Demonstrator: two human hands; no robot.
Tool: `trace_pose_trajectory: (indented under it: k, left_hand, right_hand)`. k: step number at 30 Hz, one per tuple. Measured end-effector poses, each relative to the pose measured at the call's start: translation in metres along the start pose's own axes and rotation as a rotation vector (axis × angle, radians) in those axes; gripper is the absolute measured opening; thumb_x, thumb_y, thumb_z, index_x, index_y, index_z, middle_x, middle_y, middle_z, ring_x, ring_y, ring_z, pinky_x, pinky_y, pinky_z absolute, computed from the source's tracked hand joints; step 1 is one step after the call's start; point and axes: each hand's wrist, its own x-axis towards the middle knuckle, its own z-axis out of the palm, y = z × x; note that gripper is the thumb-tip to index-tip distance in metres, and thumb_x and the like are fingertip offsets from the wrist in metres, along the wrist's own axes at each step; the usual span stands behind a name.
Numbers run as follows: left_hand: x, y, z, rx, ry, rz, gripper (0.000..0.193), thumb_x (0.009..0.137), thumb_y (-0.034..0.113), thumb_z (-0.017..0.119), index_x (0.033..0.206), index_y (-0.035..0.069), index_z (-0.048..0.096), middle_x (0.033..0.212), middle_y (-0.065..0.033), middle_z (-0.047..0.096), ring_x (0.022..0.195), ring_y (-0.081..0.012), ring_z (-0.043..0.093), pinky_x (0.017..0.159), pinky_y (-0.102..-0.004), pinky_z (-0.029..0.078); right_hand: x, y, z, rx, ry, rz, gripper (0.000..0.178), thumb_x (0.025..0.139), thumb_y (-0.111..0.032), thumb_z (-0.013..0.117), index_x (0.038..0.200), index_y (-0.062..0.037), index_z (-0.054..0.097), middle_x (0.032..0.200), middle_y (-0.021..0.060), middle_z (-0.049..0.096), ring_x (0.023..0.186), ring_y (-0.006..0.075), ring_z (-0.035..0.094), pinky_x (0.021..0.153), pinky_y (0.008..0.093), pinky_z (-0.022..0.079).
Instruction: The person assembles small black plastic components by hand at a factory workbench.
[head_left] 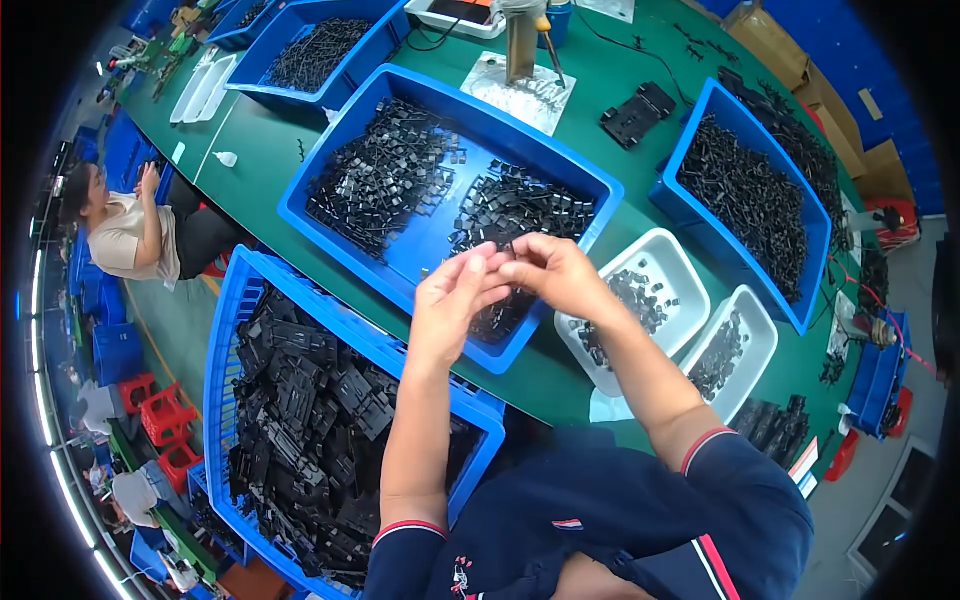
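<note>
My left hand (pixel 455 303) and my right hand (pixel 556 276) meet over the front of a wide blue bin (pixel 470 152). The fingertips of both are pinched together. A small dark piece seems to show by the right fingertips, but its kind is hidden. Beneath and beyond my hands, the bin holds two heaps of small black plastic parts, a left heap (pixel 385 175) and a right heap (pixel 525 210). By my right forearm stand two white trays, the nearer-in tray (pixel 678 272) and the outer tray (pixel 762 325), both holding small dark and shiny pieces.
A blue crate (pixel 222 340) of larger black plastic parts stands left of my arm. Another blue bin (pixel 690 120) of black parts sits at the right. A metal post (pixel 521 45) and a black block (pixel 638 113) are farther back. A seated person (pixel 140 235) is far left.
</note>
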Motion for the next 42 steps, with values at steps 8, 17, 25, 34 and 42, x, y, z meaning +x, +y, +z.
trace_pose_trajectory:
  k: [8,17,25,34,42]
  left_hand:
    - [0.002,-0.022,-0.062,0.995,0.407,0.549,0.023,0.086,0.015,0.059,0.103,0.0,0.061,0.096,-0.0117,0.064,0.081,-0.0196,0.063,0.07,-0.0301,0.05]
    - [0.028,-0.04,-0.062,1.321,0.521,0.849,0.012,0.079,0.01,0.062,0.089,0.005,0.062,0.083,-0.0091,0.063,0.072,-0.0264,0.062,0.064,-0.035,0.049]
    - [0.032,-0.038,-0.065,1.306,0.508,0.819,0.007,0.077,0.009,0.063,0.083,0.007,0.062,0.076,-0.0069,0.062,0.067,-0.0249,0.061,0.063,-0.0338,0.05]
    - [0.029,-0.034,-0.063,1.31,0.494,0.793,0.006,0.076,0.009,0.063,0.082,0.007,0.061,0.077,-0.0044,0.063,0.068,-0.023,0.061,0.062,-0.0321,0.05]
    - [0.035,-0.038,-0.065,1.279,0.508,0.873,0.006,0.075,0.008,0.064,0.081,0.007,0.063,0.068,-0.0045,0.06,0.06,-0.0206,0.06,0.054,-0.0313,0.047]
  right_hand:
    - [0.034,0.003,-0.059,-0.401,0.171,0.0,0.02,0.082,-0.013,0.059,0.096,-0.0006,0.064,0.073,0.0107,0.064,0.067,0.0176,0.061,0.063,0.031,0.047]
    - [0.115,-0.022,-0.066,-1.044,-0.143,0.046,0.026,0.076,-0.007,0.059,0.101,-0.0071,0.067,0.094,0.0117,0.067,0.09,0.0263,0.062,0.08,0.0339,0.048]
    - [0.123,-0.019,-0.042,-1.496,-0.062,-0.17,0.013,0.074,-0.004,0.051,0.082,-0.0005,0.061,0.088,0.0173,0.064,0.082,0.0327,0.064,0.069,0.041,0.052]
    - [0.151,0.015,-0.018,-1.583,0.106,-0.533,0.006,0.074,-0.006,0.051,0.077,-0.0035,0.055,0.076,0.0129,0.061,0.07,0.027,0.063,0.059,0.0372,0.051]
    - [0.173,0.05,-0.023,-1.335,0.087,-0.421,0.01,0.072,-0.007,0.052,0.078,-0.0017,0.058,0.077,0.0161,0.063,0.077,0.0314,0.063,0.067,0.042,0.051]
